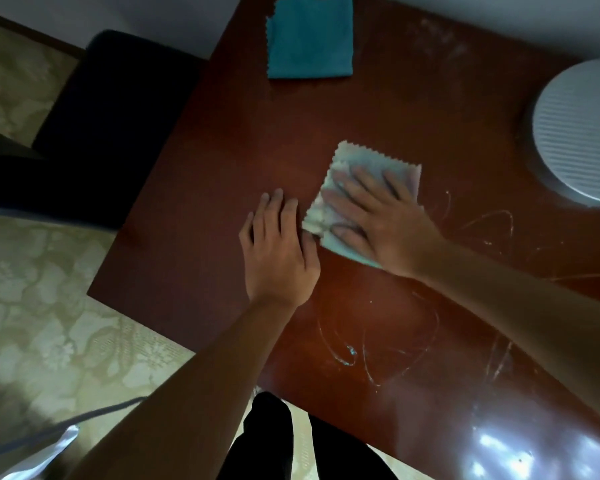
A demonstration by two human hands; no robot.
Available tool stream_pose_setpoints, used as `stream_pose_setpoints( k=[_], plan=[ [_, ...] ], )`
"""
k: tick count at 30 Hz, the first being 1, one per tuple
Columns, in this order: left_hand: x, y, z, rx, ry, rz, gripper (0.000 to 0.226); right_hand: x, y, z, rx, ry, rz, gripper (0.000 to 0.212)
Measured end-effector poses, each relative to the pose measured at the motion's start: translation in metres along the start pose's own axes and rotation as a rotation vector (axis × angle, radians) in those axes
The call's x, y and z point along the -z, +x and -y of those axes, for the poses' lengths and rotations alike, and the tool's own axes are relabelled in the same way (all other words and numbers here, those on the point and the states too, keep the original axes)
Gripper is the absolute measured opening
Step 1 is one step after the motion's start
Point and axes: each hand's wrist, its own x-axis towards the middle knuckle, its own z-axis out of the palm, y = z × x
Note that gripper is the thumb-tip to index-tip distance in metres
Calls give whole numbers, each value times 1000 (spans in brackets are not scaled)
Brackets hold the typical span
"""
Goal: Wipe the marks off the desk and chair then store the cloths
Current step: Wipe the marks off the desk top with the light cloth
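Note:
A reddish-brown desk (205, 161) fills the view. My right hand (385, 220) lies flat, fingers spread, pressing a pale folded cloth (368, 161) onto the desk top. My left hand (278, 244) rests flat on the bare wood just left of that cloth, its edge touching the cloth's corner. A teal folded cloth (309, 39) sits near the far edge. White scribbled marks (378, 351) show on the wood near the front edge, and more marks (485, 226) lie to the right of my right hand. A dark chair (118, 109) stands at the desk's left side.
A round white ribbed object (579, 133) stands on the desk's right side. Faint smudges (433, 32) show at the far edge. Patterned beige floor (32, 289) lies left of the desk. My dark trouser legs (274, 441) stand at the front edge. A pale cable crosses the floor at lower left.

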Motion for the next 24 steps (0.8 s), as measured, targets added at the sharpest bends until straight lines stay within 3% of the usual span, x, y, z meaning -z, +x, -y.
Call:
stream_pose_setpoints(
  k=[2,4,6,12,15,16,20,22,24],
  plan=[
    [-1,1,0,10,8,0,47,6,26,-37,-118,-5,-43,58],
    [0,0,-1,20,7,13,47,14,44,-76,-368,44,-39,63],
    [0,0,-1,17,8,18,47,16,43,-82,-475,79,-23,64],
    [0,1,-1,13,7,20,47,-2,-39,27,-245,-7,-21,57],
    [1,1,-1,7,11,18,47,2,-45,14,-74,8,67,57],
    [0,1,0,6,16,12,47,4,-34,-5,-96,9,47,59],
    [-1,0,1,6,14,4,47,12,0,-72,-500,39,5,61],
    [-1,0,-1,7,10,3,47,11,-4,-50,-517,26,-10,60],
    [-1,0,-1,12,3,2,47,3,-23,-4,-401,-3,-40,59]
  ],
)
